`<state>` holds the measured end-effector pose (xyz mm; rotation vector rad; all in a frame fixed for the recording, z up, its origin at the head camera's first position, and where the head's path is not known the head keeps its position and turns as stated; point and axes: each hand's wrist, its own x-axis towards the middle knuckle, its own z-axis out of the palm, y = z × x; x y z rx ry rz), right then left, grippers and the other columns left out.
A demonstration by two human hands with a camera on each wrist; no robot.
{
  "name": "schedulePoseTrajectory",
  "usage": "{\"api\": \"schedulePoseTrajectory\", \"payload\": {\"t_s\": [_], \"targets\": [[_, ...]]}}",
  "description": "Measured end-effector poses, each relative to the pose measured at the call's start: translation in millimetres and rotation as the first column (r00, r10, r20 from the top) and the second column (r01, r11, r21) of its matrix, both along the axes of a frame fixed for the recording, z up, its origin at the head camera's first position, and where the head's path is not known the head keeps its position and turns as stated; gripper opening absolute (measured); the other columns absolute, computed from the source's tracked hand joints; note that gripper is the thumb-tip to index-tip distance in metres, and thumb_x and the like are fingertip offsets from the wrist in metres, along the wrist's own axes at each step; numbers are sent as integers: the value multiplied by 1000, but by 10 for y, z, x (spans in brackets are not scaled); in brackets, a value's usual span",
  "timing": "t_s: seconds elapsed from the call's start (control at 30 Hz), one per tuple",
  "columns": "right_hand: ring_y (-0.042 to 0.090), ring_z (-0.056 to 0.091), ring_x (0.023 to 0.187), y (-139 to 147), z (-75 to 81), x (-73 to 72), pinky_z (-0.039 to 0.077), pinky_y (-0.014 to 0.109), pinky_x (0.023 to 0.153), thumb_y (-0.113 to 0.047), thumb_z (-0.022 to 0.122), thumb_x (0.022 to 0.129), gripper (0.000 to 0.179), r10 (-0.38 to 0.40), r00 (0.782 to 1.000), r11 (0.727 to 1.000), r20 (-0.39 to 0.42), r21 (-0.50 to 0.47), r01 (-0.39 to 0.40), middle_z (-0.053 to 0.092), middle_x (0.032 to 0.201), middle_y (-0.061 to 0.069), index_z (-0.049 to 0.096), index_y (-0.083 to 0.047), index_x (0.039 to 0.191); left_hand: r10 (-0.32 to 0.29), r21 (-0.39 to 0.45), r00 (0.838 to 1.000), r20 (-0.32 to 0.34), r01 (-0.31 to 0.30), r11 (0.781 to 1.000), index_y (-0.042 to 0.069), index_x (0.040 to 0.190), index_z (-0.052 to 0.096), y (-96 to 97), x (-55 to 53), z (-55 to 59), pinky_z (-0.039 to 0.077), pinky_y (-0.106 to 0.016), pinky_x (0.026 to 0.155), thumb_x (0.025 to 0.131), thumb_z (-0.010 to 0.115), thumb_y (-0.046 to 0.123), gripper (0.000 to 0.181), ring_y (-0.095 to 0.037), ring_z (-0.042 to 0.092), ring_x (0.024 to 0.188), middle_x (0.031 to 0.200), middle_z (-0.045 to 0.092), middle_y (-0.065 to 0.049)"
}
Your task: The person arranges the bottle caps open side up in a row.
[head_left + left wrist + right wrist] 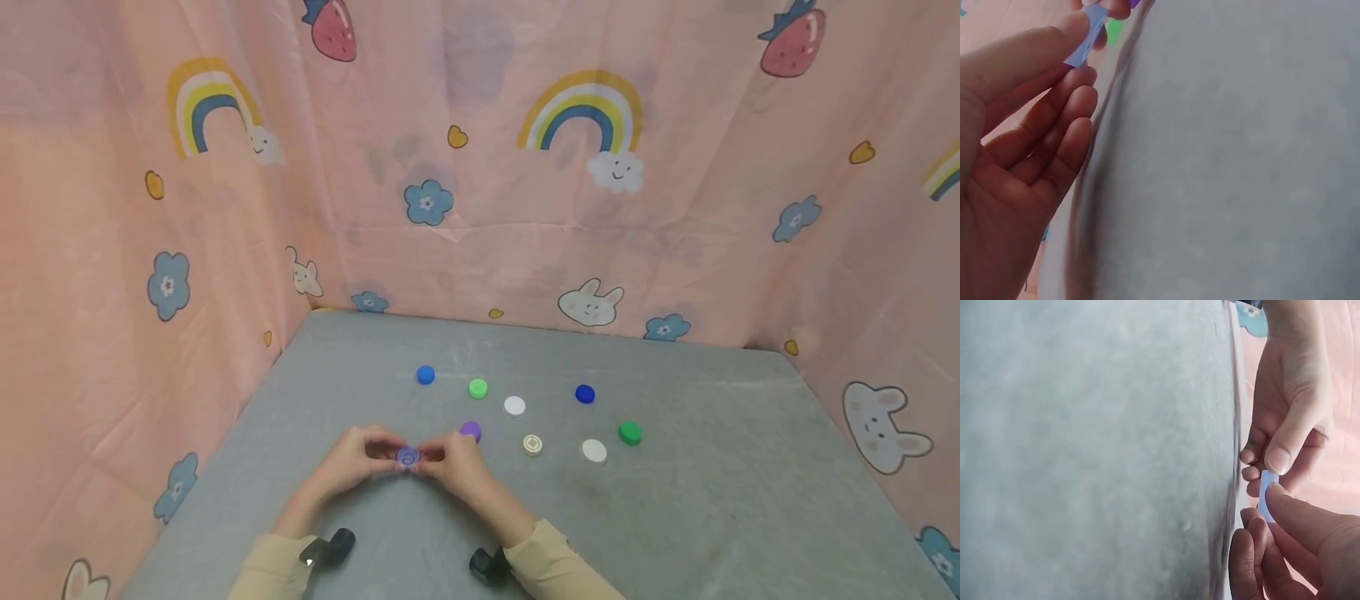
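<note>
Between both hands, a small periwinkle-blue bottle cap (408, 457) is held above the grey table, its ringed inner side showing in the head view. My left hand (351, 461) pinches one side of it with thumb and fingertips, and my right hand (463, 468) pinches the opposite side. Edge-on, the cap (1266, 495) shows a ribbed rim in the right wrist view. The left wrist view has the cap (1088, 36) under the left thumb, the other fingers loosely bent below. Just beyond the right hand, a purple cap (470, 429) is partly covered by it.
Several more caps lie spread farther back on the table (712, 500): blue (425, 375), light green (477, 388), white (514, 405), cream (532, 445), dark blue (585, 393), another white one (594, 451) and green (630, 432). A pink patterned curtain (480, 250) encloses the back and sides.
</note>
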<state>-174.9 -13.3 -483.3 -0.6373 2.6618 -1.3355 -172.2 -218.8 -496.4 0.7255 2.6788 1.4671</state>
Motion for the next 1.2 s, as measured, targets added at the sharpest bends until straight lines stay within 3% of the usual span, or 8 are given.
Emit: {"api": "schedulePoseTrajectory", "payload": {"t_s": [0.13, 0.47, 1.0, 1.2], "targets": [[8, 65, 68, -21, -7, 4, 50, 17, 58, -13, 80, 74, 25, 6, 1000, 1000, -8, -1, -6, 73, 79, 8, 74, 0, 95, -5, -11, 1000, 23, 6, 1000, -4, 99, 69, -18, 7, 10, 51, -22, 67, 77, 75, 2, 24, -6, 60, 75, 86, 67, -17], [3, 62, 67, -47, -39, -4, 48, 16, 58, -15, 80, 75, 22, 16, 1000, 1000, 20, -5, -16, 73, 78, 7, 75, -3, 93, -16, -32, 995, 95, 19, 999, 7, 97, 73, -87, -28, 5, 49, -21, 63, 74, 81, 17, 26, -2, 58, 70, 81, 66, -2], [1, 57, 65, -84, -37, -32, 46, 17, 56, -14, 81, 73, 21, 0, 997, 1000, 82, -9, 1, 73, 76, 5, 76, -4, 91, -37, -67, 991, 129, 46, 997, 8, 100, 73, -151, -43, 17, 50, -21, 65, 76, 80, 17, 27, -2, 58, 73, 86, 67, -4], [2, 58, 66, -87, -29, -37, 47, 17, 56, -14, 81, 73, 22, -1, 995, 1000, 102, -10, 2, 73, 76, 6, 76, -4, 92, -46, -75, 985, 165, 59, 995, -3, 102, 70, -72, 41, 247, 50, -21, 66, 76, 77, 4, 27, -9, 60, 73, 88, 67, -16]]}}
